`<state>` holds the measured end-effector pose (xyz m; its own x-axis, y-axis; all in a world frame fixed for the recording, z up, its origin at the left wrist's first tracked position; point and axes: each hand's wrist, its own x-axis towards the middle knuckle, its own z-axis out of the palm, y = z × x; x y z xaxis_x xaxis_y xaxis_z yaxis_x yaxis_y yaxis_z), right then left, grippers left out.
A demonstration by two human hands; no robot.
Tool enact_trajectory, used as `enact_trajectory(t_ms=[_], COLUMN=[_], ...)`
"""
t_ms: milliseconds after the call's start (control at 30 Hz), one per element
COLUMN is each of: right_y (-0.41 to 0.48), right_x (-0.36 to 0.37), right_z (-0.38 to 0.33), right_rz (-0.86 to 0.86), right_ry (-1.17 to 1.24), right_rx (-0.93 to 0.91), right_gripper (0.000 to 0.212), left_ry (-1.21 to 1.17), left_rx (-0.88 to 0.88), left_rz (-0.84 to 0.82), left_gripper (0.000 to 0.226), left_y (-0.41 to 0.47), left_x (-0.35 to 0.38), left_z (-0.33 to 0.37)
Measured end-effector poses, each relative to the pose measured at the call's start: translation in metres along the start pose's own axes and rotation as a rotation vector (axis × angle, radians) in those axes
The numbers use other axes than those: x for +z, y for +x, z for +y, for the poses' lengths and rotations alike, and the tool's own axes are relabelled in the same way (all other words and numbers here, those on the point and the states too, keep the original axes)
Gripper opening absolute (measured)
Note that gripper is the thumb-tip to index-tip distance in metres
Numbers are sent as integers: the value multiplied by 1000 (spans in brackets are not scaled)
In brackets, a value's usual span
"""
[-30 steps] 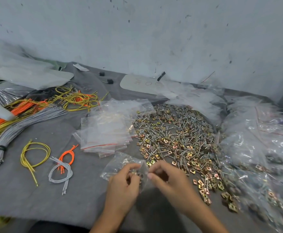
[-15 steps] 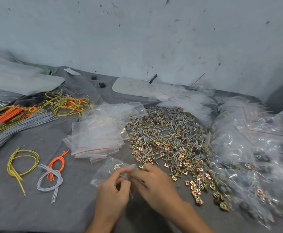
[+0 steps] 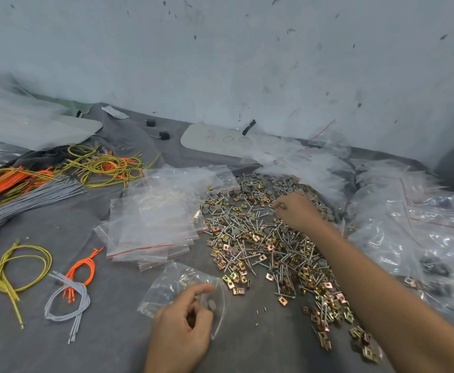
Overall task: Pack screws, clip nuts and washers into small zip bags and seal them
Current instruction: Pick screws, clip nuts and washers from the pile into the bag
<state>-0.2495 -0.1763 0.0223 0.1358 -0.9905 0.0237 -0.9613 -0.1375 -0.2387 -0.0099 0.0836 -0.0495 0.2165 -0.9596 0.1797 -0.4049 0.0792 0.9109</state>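
Observation:
My left hand [image 3: 182,327] pinches the mouth of a small clear zip bag [image 3: 174,285] lying on the grey cloth at the bottom centre; a few small parts show inside near my fingers. My right hand [image 3: 297,211] is stretched out over the far side of a big loose pile of screws, brass clip nuts and grey washers [image 3: 269,246], its fingertips curled together down in the parts. What they hold is too small to tell. A stack of empty zip bags [image 3: 153,219] with red seal lines lies left of the pile.
Yellow, orange and grey wire bundles [image 3: 31,184] lie at the left, with three small loops [image 3: 58,281] nearer me. Filled bags [image 3: 422,238] are heaped at the right. A white wall stands close behind, and a white plate [image 3: 215,140] lies below it.
My right hand has left the bag and reached out to the far part of the pile. My left hand stays on the bag's mouth. The camera view has shifted slightly.

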Motion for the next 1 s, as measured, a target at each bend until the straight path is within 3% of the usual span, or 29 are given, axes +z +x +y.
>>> enact_trajectory(t_ms=[133, 233, 333, 467, 733, 833, 1000], right_y=[19, 23, 25, 25, 24, 7, -102], right_x=[26, 34, 35, 34, 34, 21, -3], right_z=[3, 3, 4, 10, 7, -5, -51], right_rz=[-56, -8, 58, 46, 49, 54, 82], right_ry=[-18, -50, -104, -82, -186, -14, 608], right_rx=[-51, -24, 15, 30, 55, 74, -105], right_gripper=[17, 12, 23, 8, 10, 14, 6], left_ry=[-7, -1, 2, -8, -4, -17, -48], left_rx=[1, 14, 24, 29, 30, -5, -30], left_rz=[23, 23, 23, 34, 14, 10, 21], left_gripper=[44, 45, 44, 42, 42, 36, 34], left_y=[0, -2, -2, -4, -3, -4, -3], left_x=[1, -1, -1, -1, -2, -1, 1], left_z=[3, 5, 5, 6, 6, 4, 0])
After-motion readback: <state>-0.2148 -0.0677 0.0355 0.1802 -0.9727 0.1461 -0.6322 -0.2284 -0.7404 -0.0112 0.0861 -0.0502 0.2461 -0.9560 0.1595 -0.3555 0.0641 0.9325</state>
